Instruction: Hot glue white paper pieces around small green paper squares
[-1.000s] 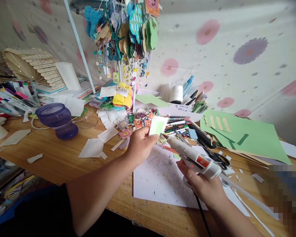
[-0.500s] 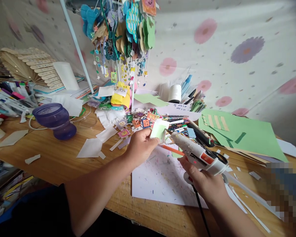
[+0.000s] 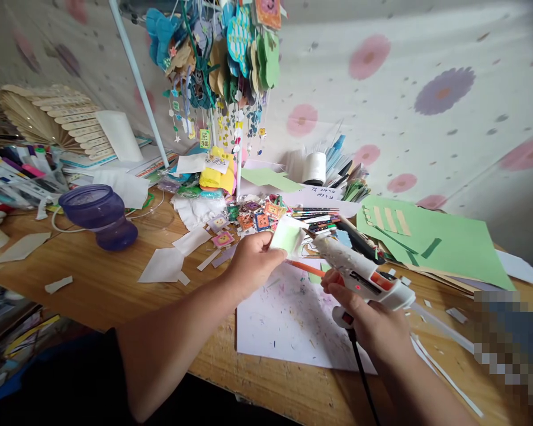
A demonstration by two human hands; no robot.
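Observation:
Between thumb and fingers, my left hand (image 3: 256, 263) pinches a small pale green and white paper card (image 3: 288, 236) above the middle of the table. My right hand (image 3: 366, 313) is wrapped round the handle of a white glue gun (image 3: 359, 272) with orange parts and a lit red light. The gun's nozzle points left, close to the card's right edge; whether they touch I cannot tell. Beneath both hands lies a white sheet (image 3: 284, 325) speckled with colour marks. An orange stick (image 3: 308, 268) shows between the hands.
Small coloured cards (image 3: 262, 221) and pens (image 3: 322, 219) lie behind my hands. A purple jar (image 3: 111, 222) stands at left, with white paper scraps (image 3: 162, 266) nearby. Green sheets (image 3: 462, 236) lie at right. Paper ornaments (image 3: 240, 44) hang at the back. The gun's black cord (image 3: 362, 367) runs down.
The glue gun has shifted slightly right and turned a little in my right hand, its nozzle moving a bit away from the card. My left hand and the card stay nearly still.

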